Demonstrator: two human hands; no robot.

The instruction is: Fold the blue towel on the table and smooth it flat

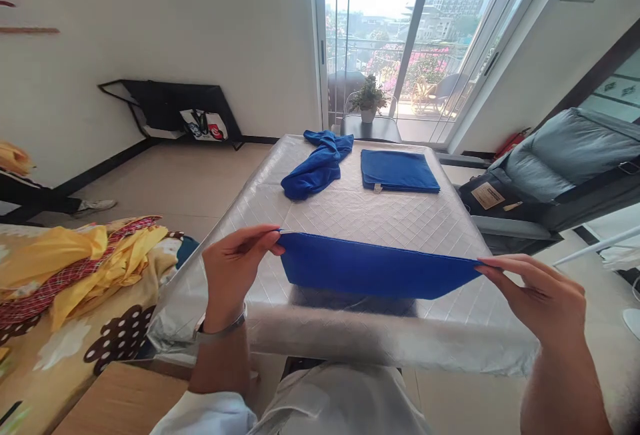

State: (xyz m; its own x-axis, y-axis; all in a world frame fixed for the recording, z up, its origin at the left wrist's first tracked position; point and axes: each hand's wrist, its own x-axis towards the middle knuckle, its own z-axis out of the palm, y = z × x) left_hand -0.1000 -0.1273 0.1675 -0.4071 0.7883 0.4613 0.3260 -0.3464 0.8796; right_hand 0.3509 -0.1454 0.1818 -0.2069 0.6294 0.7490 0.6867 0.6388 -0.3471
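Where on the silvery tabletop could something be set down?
The tabletop is bare in the middle, bordered by the held cloth, crumpled cloth and folded cloth; a narrow gap parts the last two. Crowded: the far end.

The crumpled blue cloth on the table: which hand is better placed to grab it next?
Probably the left hand: it looks closer to the crumpled cloth, while the right hand is farther across. Both pinch the held blue cloth, so the left must let go first.

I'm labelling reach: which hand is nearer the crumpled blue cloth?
Left. The left hand is on the near side of the crumpled blue cloth, a little to its left; the right hand is farther off, to its right.
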